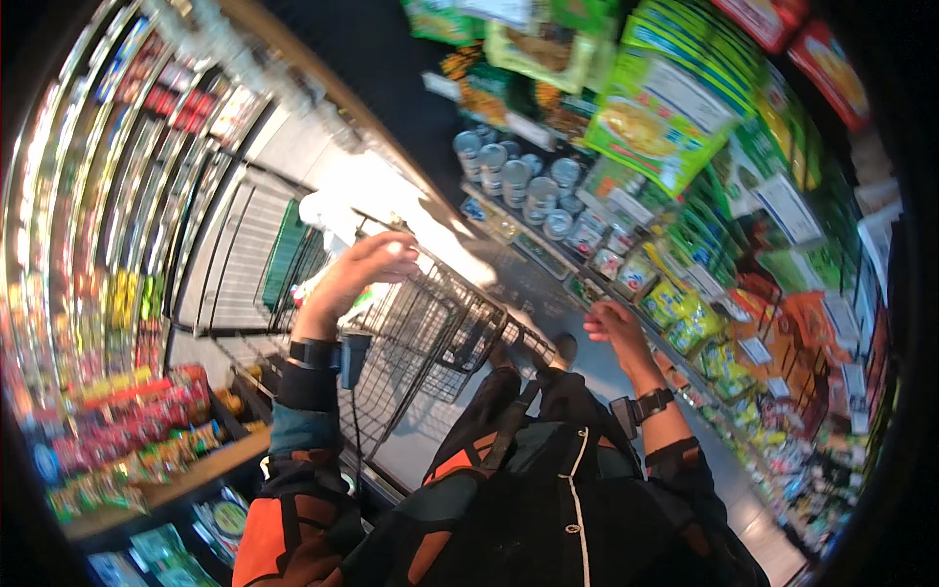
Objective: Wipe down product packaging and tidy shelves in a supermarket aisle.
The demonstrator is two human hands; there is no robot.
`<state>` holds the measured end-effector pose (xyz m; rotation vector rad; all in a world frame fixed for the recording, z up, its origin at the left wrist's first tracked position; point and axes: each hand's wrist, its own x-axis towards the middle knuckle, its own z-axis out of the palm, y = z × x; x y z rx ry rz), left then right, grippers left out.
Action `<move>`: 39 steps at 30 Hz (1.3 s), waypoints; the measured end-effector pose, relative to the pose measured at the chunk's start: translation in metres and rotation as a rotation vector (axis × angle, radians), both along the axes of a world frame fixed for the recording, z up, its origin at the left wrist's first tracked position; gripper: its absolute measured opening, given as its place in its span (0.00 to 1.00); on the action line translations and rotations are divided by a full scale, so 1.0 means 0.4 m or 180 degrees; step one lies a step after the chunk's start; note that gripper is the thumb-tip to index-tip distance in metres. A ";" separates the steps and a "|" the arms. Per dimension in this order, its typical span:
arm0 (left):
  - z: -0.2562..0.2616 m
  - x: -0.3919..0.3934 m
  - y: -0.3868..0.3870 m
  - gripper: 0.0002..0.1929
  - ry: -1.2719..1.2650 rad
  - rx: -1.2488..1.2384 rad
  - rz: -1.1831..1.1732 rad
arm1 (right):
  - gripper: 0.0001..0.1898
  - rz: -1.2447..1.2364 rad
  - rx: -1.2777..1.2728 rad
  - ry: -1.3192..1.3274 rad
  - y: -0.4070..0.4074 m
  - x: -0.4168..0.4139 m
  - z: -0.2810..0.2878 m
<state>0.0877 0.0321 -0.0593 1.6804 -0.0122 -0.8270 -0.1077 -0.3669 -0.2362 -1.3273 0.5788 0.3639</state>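
Note:
My left hand (365, 265) hangs over the black wire shopping cart (400, 345), its fingers bent to the right and blurred. I cannot make out whether anything is between them. My right hand (618, 329) is raised beside the packed shelf on my right, apart from it as far as I can tell. Its fingers are loosely curled, with nothing seen in them. A white, partly overexposed thing (326, 220) shows behind my left hand in the cart area. Both wrists wear dark bands, and a grey device (355, 359) with a cable sits at the left one.
Silver-topped cans (539, 194), green food packets (653, 121) and yellow packets (675, 312) fill the right-hand shelving. Tall shelves of goods (132, 220) curve along the left. Red packages (132, 422) lie on a wood-edged shelf (183, 469) at lower left. My feet are on a grey floor.

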 end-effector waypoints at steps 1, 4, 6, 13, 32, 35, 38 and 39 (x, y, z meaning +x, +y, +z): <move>-0.005 -0.005 0.082 0.22 -0.0029 -0.0037 0.0357 | 0.19 -0.0061 -0.0044 0.0093 -0.001 -0.002 0.007; -0.113 -0.044 0.365 0.20 -0.0428 -0.0064 0.1764 | 0.19 0.0060 -0.0073 0.0213 0.028 0.022 0.039; -0.218 -0.065 0.492 0.18 -0.0325 0.0688 0.2495 | 0.18 0.0083 -0.0189 0.0341 0.045 0.045 0.057; -0.602 -0.118 0.811 0.22 -0.0760 0.2166 0.2413 | 0.17 0.0542 -0.0417 0.0403 0.122 0.104 0.132; -0.670 -0.169 0.821 0.12 0.0651 0.1334 0.2563 | 0.18 0.0225 -0.0273 0.0455 0.130 -0.019 0.140; -0.635 -0.162 0.721 0.12 0.0549 0.1104 0.2933 | 0.18 0.0266 -0.0371 0.0409 0.139 -0.006 0.161; -0.557 -0.210 0.758 0.08 -0.0850 0.0435 0.2870 | 0.18 0.0453 -0.0323 0.0352 0.175 0.031 0.182; -0.523 -0.251 0.806 0.11 -0.1543 0.0981 0.2820 | 0.18 0.0484 -0.0255 0.0302 0.194 0.048 0.177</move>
